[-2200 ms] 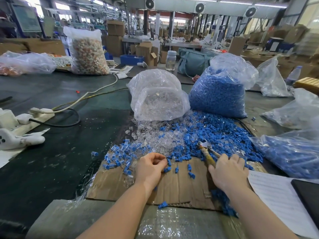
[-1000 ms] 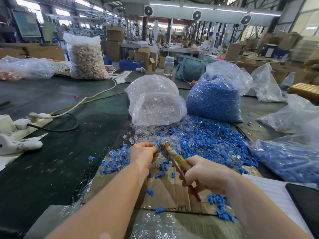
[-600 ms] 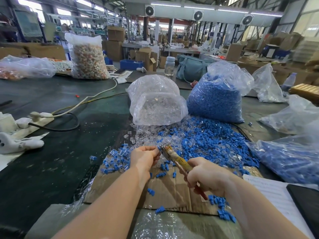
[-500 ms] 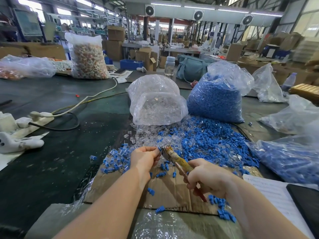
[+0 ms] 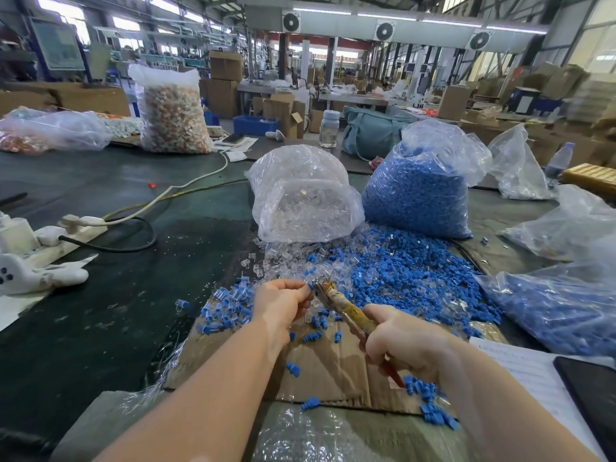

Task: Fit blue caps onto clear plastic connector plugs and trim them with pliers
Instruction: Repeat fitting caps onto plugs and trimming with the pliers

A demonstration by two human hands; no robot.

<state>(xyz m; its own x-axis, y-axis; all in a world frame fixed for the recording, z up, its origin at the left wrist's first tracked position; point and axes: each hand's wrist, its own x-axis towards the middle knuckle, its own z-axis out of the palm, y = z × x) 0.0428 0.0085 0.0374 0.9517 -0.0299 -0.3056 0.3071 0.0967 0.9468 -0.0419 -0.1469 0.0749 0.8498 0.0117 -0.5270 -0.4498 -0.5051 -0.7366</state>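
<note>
Finished capped plugs lay heaped off the left edge of the cardboard sheet, on the dark table.

Left hand was held above the far edge of the cardboard, fingers curled, tips pinching a small piece with blue showing. The piece was too small to tell whether its cap was fully seated.

Pliers ran from the right hand up and left, nose meeting that piece at the left fingertips. Whether the jaws had closed on it could not be told.

Right hand was clenched round the pliers' handles, above the cardboard's right half.

Judgement on the step, trimming a capped plug:
- The left hand would do well to hold the plug steady and keep its fingertips back from the nose.
- The bite should take only the excess; a deep cut could likely spoil the cap or the clear body.
- A squeeze with the piece square in the jaws seemed safer than a twisted one.

Loose stock of clear plugs and blue caps spread across the far edge of the cardboard, in front of the clear-plug bag and the blue-cap bag. A small heap of blue pieces sat at the near right corner.
</note>
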